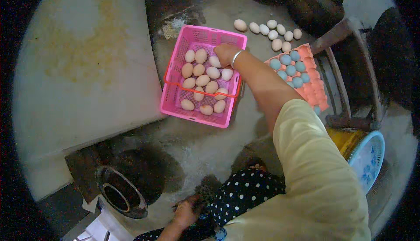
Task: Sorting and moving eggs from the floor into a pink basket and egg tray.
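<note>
My right hand [225,54], below a silver bangle [237,58], reaches into a pink plastic basket [195,116] on the floor. It is beside a white egg [215,61] near the basket's right wall; its fingertips are hidden, so its grip cannot be made out. Several brown eggs [199,70] and white eggs [213,73] lie in one layer over the basket's floor. A thin red handle [203,92] is folded across them. My left hand [187,212] is low in the view by my polka-dot clothing [241,196]. Dark blur hides what its fingers do.
Several pale eggs [273,35] lie loose on the floor. Blue-green eggs [290,70] sit in an orange egg tray [316,88] beside a wooden chair [338,76]. A blue-rimmed basin [382,152] stands right, a dark round vessel [121,191] lower left, a pale tabletop [92,109] left.
</note>
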A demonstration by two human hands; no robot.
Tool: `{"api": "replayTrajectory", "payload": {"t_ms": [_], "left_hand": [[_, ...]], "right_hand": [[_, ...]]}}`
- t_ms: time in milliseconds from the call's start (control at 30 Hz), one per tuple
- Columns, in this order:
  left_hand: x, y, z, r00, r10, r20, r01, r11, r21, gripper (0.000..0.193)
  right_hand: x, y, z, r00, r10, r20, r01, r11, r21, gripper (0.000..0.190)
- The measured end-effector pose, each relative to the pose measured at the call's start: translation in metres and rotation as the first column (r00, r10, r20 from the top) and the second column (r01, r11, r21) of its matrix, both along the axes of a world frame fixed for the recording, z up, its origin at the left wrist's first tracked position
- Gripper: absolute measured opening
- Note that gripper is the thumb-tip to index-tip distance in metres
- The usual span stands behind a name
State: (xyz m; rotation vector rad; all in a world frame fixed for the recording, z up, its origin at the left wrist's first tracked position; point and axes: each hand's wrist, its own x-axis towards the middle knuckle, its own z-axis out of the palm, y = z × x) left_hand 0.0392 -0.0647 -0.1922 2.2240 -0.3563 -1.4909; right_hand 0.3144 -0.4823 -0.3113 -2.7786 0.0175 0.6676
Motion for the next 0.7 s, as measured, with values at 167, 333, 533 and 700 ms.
{"api": "replayTrajectory", "payload": {"t_ms": [167,333,533,700], "left_hand": [[0.001,-0.004,0.001,1.000,0.012,-0.017,-0.011,1.000,0.025,0.036],[0.012,-0.016,0.013,1.000,0.023,-0.017,-0.021,0.996,0.084,0.037],[0.008,-0.009,-0.003,0.997,0.015,0.081,-0.013,0.999,-0.032,0.034],[0.018,-0.018,-0.006,0.997,-0.019,0.081,0.027,0.995,-0.093,0.030]], "right_hand": [[-0.003,-0.009,-0.003,0.999,-0.023,0.041,0.023,1.000,-0.012,0.028],[-0.015,0.011,0.039,0.999,0.008,0.032,-0.006,0.999,-0.044,0.023],[-0.048,-0.019,0.036,0.666,-0.375,0.645,0.132,0.910,0.393,0.019],[-0.096,-0.119,0.013,0.299,-0.757,0.581,0.623,0.616,0.481,0.020]]}}
